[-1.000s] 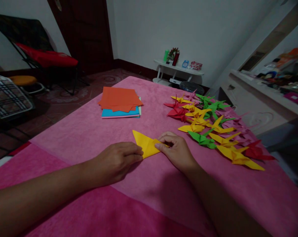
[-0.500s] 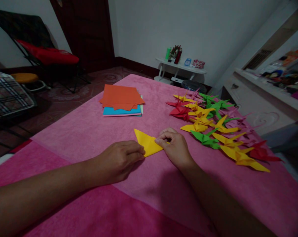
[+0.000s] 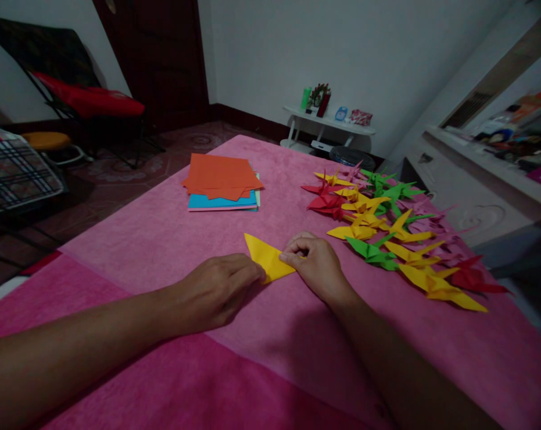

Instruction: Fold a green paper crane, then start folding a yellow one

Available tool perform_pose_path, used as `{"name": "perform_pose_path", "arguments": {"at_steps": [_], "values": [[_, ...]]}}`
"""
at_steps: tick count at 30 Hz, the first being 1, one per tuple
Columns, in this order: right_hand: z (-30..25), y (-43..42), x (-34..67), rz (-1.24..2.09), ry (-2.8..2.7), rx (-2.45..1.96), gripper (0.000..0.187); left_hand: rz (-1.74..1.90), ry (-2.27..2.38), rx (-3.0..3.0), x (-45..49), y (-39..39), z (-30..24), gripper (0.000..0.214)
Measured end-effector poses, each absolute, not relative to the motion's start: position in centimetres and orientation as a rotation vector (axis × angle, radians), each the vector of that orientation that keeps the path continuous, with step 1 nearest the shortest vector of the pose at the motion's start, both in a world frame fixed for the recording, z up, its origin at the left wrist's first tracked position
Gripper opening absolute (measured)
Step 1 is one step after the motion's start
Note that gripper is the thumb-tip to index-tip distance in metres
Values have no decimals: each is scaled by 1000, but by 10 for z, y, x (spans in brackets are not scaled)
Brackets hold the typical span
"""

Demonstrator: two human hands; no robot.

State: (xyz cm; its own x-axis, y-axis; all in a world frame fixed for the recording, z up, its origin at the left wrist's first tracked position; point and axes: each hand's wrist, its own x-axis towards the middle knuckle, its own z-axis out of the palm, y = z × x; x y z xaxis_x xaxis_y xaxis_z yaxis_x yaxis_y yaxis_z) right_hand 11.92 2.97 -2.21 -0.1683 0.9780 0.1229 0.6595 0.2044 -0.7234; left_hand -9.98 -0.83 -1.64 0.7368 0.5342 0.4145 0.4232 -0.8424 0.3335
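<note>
A folded yellow origami paper (image 3: 267, 258) lies on the pink cloth between my two hands, one pointed corner aimed away to the upper left. My left hand (image 3: 228, 283) is closed at its lower left edge, the fingertips pressed together on the paper. On the other side, my right hand (image 3: 315, 260) pinches the paper between thumb and fingers, covering its right end. Beyond my hands sits a stack of square origami sheets (image 3: 221, 173), orange on top with blue and other colours beneath.
Several folded paper cranes (image 3: 369, 215) in yellow, green, red and pink crowd the right side of the cloth-covered table (image 3: 163, 239). A white side table (image 3: 328, 115) stands by the far wall. A folding chair (image 3: 82, 98) is at the left, a cluttered dresser (image 3: 489, 173) at the right.
My left fingertips have shifted slightly along the lower edge of the yellow paper. My right hand keeps its pinch in nearly the same spot.
</note>
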Motion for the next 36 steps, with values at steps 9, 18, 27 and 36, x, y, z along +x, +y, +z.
{"name": "perform_pose_path", "arguments": {"at_steps": [9, 18, 27, 36], "values": [[-19, 28, 116, 626, -1913, -1598, 11, 663, 739, 2896, -97, -8, -16, 26], [-13, 27, 112, 561, -1957, -1720, 11, 625, 723, 2881, -97, -9, -16, 28], [-11, 32, 109, 513, -1989, -1819, 11, 581, 764, 2728, -84, 8, -9, 27], [-14, 34, 116, 605, -1991, -1717, 11, 604, 805, 2620, -74, 26, -24, 19]]}}
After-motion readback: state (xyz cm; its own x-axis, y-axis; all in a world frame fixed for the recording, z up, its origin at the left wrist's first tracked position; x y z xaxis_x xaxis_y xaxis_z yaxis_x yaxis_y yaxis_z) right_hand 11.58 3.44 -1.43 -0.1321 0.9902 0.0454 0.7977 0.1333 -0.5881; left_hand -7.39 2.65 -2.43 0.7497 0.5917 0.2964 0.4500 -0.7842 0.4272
